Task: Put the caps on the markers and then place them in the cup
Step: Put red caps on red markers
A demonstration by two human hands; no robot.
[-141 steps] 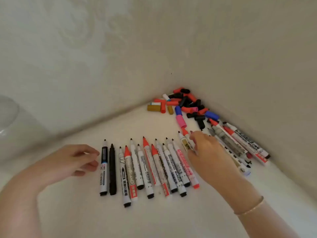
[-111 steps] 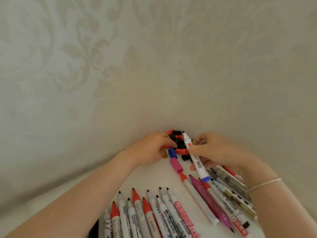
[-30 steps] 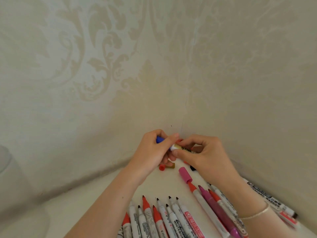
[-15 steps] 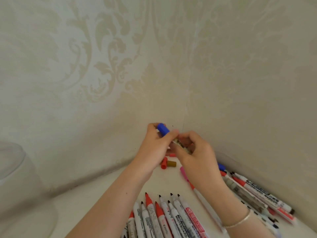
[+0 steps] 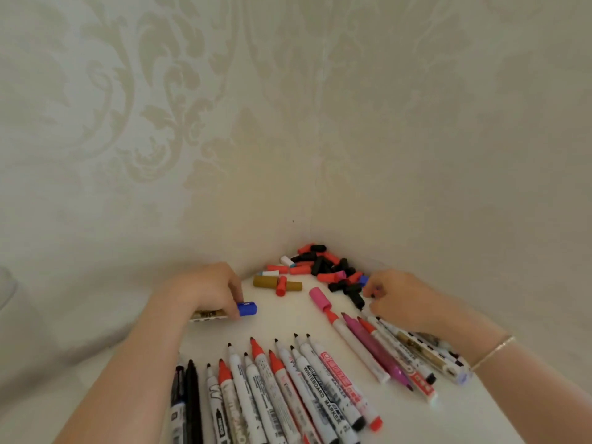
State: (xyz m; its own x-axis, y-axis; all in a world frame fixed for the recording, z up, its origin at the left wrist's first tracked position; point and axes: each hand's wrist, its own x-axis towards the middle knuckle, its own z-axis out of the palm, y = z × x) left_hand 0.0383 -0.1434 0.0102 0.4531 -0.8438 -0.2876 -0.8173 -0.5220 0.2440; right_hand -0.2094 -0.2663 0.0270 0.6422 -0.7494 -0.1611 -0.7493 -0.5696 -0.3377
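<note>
Roughly a dozen uncapped markers lie fanned nearest the camera, tips pointing away, barrels touching side by side; second batch of uncapped markers angles off to the right, incl. a magenta one; all on the white counter.

Left hand: fingers curled round the blue-capped marker, holding it flat just above or on the counter — can't tell contact; blue cap looks seated; barrel mostly hidden under the hand.

Right hand: fingers bent down at the near edge of the cap pile, over the top ends of the right batch; can't tell if they're pinching anything.

Farther back: loose pink cap, gold caps with a red cap lying on them, then pile of red and black caps jammed into the wall corner.

Cup: faint clear shape at far left frame edge, too cropped to confirm.

Handling, my read: markers light, rigid, smooth plastic, will roll; grab mid-barrel, keep off the wet tip; caps small and slick, pinch by the closed end, push straight on until it clicks; match cap colour to tip.

Status: one capped, not yet in the cup; nearly all left.
</note>
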